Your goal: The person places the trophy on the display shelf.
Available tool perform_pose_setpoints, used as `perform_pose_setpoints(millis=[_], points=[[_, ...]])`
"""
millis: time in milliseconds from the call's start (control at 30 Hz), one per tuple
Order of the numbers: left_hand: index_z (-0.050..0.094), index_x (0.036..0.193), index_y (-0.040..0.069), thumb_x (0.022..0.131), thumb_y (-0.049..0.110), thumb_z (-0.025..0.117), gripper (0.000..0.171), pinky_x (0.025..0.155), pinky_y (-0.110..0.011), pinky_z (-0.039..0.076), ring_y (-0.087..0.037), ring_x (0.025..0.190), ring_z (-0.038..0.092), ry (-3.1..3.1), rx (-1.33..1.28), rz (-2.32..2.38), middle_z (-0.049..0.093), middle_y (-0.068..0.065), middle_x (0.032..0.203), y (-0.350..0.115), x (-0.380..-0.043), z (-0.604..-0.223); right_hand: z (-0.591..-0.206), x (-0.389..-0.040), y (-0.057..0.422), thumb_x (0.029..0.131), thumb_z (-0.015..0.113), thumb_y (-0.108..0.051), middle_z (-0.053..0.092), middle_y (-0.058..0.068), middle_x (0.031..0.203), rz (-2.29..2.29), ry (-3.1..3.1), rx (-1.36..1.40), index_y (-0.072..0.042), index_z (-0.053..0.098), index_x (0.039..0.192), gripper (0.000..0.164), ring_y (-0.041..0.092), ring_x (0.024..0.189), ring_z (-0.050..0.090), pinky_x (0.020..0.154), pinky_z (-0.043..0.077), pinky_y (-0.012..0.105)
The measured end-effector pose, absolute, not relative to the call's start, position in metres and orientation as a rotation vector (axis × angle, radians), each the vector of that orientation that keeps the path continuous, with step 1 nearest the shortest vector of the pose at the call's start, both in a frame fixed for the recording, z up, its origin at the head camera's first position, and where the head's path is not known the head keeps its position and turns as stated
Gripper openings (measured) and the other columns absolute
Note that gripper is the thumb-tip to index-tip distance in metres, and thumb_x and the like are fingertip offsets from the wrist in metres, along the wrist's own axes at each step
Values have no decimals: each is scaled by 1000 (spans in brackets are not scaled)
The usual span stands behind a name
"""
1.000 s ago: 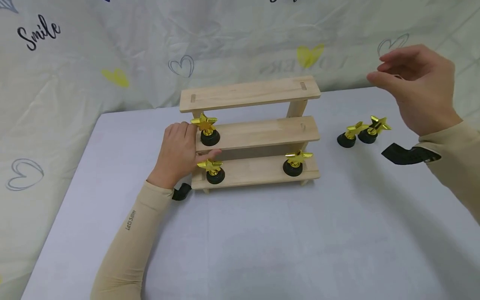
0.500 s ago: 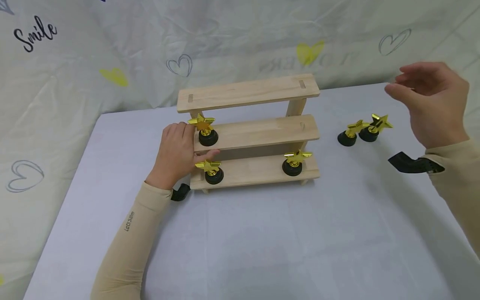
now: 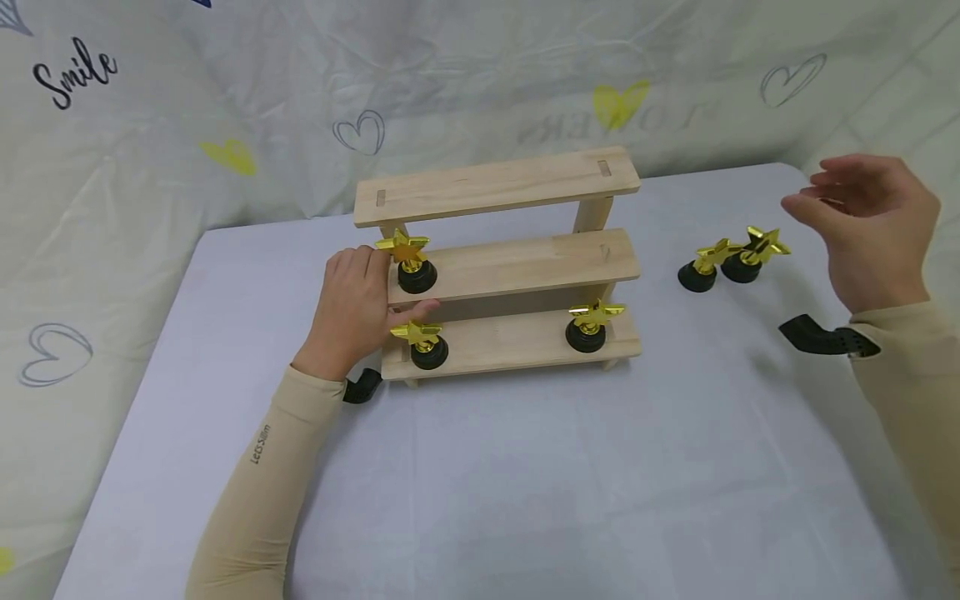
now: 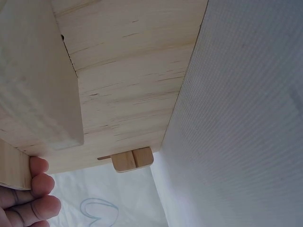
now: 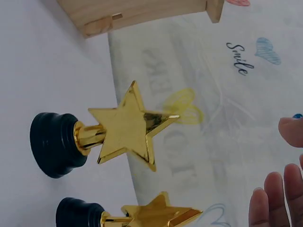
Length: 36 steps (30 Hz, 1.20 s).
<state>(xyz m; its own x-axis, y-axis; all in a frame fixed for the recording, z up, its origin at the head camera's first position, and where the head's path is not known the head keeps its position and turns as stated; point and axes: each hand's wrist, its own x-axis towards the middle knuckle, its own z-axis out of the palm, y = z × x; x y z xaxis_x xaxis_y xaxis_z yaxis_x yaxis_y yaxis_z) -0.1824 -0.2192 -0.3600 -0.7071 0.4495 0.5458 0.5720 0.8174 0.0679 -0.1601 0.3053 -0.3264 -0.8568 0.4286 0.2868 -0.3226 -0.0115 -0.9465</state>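
Observation:
My left hand (image 3: 351,308) grips the left side of a three-tier wooden shelf (image 3: 517,267), thumb along the gap above the lowest tier. Its fingertips (image 4: 43,184) show at a wooden edge in the left wrist view. Gold star trophies with black bases stand on the shelf: one trophy (image 3: 416,277) at the middle tier's left end, another trophy (image 3: 429,352) below it, and a third trophy (image 3: 586,337) at the lowest tier's right. Raised at the right, my right hand (image 3: 881,229) has loosely bent fingers and holds nothing. Near it on the table are two more trophies (image 5: 125,132), close together.
A white cloth covers the table (image 3: 510,475). Behind it hangs a pale backdrop (image 3: 465,75) printed with hearts and words. The top tier (image 3: 495,185) bears no trophy. A black strap piece (image 3: 825,336) juts from the right wrist, and a similar black piece (image 3: 363,387) from the left.
My right hand has moved right and downward, away from the backdrop. The left hand keeps its grip on the shelf, and the trophies have not moved.

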Motion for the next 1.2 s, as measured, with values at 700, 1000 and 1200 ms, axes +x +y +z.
perform_pose_setpoints(millis=[700, 1000, 1200], points=[[56, 111, 5, 74, 74, 63, 78, 74, -42, 37, -29, 74, 44, -2490, -747, -319, 51, -11, 81, -219, -182, -361, -378, -153, 327, 72, 79, 7, 62, -6, 111, 1849, -1965, -258, -9, 62, 122, 55, 7, 100, 61, 82, 47, 8], [56, 112, 5, 72, 70, 67, 77, 74, -42, 37, -29, 74, 44, -2495, -752, -307, 51, -11, 80, -220, -183, -361, -386, -152, 328, 72, 78, 10, 62, -5, 113, 1920, -1928, -214, -7, 62, 122, 55, 8, 100, 62, 82, 48, 8], [56, 113, 4, 75, 75, 61, 81, 74, -42, 37, -30, 73, 43, -2483, -759, -317, 51, -11, 80, -219, -184, -361, -393, -150, 329, 73, 80, 5, 62, -8, 113, 1906, -2008, -280, -10, 63, 122, 54, 6, 103, 60, 81, 47, 5]])
